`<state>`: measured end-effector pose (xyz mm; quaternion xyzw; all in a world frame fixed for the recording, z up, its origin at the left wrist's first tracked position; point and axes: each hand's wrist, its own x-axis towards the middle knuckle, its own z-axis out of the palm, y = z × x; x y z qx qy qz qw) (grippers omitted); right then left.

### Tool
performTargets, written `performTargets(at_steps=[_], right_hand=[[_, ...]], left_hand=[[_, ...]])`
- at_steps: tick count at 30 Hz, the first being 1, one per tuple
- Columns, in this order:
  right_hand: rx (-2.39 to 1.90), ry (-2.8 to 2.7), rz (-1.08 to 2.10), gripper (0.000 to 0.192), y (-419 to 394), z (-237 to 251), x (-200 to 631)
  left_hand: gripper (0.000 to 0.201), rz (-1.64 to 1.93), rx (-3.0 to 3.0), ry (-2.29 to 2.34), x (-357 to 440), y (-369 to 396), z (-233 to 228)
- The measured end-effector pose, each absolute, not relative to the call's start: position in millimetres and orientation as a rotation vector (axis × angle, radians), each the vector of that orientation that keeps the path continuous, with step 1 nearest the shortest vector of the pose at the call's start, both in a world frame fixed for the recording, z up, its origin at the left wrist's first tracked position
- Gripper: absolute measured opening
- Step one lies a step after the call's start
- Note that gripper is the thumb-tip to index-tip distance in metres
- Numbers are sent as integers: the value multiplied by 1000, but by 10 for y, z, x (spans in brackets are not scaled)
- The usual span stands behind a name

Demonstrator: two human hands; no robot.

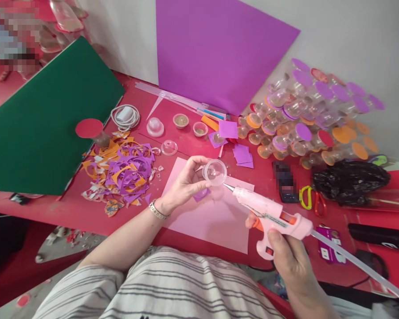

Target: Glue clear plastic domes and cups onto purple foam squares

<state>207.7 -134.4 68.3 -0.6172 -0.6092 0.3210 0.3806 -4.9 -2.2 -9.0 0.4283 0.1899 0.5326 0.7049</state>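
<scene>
My left hand [194,177] holds a small clear plastic cup [216,173] by its side, with its round rim turned up toward me. In my right hand [287,254] is a pink hot glue gun [262,204], gripped by its handle. Its metal nozzle is at the cup's lower right rim; whether they touch I cannot tell. A long clear glue stick [362,266] runs out of the gun's back. Below the cup lies a pink sheet [209,221], and part of a purple square [201,195] shows under my left hand.
Purple and orange paper scraps [129,173] are heaped at left beside a green board [56,119]. Clear cup pieces with coloured discs [295,119] crowd the right back. Purple squares [242,156], scissors [306,198] and a black plastic bag [350,179] lie nearer.
</scene>
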Motion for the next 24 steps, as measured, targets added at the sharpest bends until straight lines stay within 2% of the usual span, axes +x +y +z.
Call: performTargets(at_steps=[11,24], right_hand=[[-1540,-1495,871,22,-1331,641,2085],[-1517,-1701,526,18,-1280,580,2163]], left_hand=[[45,1188,961,463,-56,-29,-68],[42,1170,944,424,-76,-38,-31]])
